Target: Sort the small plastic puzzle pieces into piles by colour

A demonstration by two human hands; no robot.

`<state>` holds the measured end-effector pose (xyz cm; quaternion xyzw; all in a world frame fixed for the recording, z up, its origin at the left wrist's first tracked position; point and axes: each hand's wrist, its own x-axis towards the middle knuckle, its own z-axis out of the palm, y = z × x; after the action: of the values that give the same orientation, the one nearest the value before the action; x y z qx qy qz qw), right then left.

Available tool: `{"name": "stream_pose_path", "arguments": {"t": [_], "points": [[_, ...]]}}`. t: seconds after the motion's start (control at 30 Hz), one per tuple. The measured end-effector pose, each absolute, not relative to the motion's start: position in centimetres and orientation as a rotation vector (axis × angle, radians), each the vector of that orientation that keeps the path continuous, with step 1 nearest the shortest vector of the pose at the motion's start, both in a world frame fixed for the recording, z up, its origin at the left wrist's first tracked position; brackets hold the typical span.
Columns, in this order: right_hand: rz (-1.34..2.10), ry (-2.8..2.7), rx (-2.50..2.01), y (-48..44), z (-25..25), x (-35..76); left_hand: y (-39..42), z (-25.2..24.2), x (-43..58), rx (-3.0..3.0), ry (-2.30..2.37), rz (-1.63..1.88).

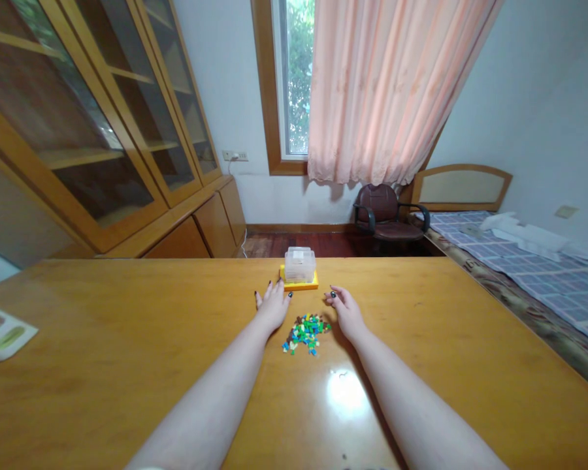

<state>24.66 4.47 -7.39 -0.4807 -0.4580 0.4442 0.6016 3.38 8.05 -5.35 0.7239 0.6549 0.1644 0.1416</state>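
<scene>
A small heap of tiny building bricks [306, 330] in green, blue, white, yellow and dark brown lies loose on the wooden table. Just behind it, a clear plastic box [300, 264] rests on a flat yellow box [301, 286]. My left hand [273, 307] is palm down with fingers spread, left of the heap, its fingertips close to the yellow box's left corner. To the right of the heap is my right hand [347, 314], loosely curled with the fingers pointing inward. Nothing shows in it, though its palm side is partly hidden.
The wide wooden table [127, 339] fills the foreground. A white object with a green oval [4, 333] sits at its left edge. Beyond are a glass-fronted cabinet [142, 215], a brown office chair [389, 219], a pink curtain [382, 91] and a bed [519, 267].
</scene>
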Motion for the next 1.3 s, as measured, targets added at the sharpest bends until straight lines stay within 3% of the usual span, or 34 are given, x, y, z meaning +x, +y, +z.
{"name": "stream_pose_path", "arguments": {"t": [0.23, 0.43, 0.7, 1.03, 1.3], "points": [[1.033, -1.107, -1.111, 4.6, -7.8, 24.7, 8.8, -6.1, 3.6, 2.158, 1.846, 0.571], [1.031, -1.049, -1.128, 4.6, -7.5, 24.9, 6.5, -7.4, 3.5, 1.837, 1.995, 0.858], [1.304, -0.866, -1.058, 4.5, -7.5, 23.7, -1.9, -7.8, 5.1, 2.215, 1.759, 0.597], [1.542, -0.743, -0.844, 4.3, -8.3, 21.9, 1.6, -5.0, 9.7, 2.436, 1.48, 0.451], [1.545, -0.836, -0.85, 4.2, -7.4, 21.8, 2.6, -5.4, 8.7, 2.315, 1.391, 0.602]]}}
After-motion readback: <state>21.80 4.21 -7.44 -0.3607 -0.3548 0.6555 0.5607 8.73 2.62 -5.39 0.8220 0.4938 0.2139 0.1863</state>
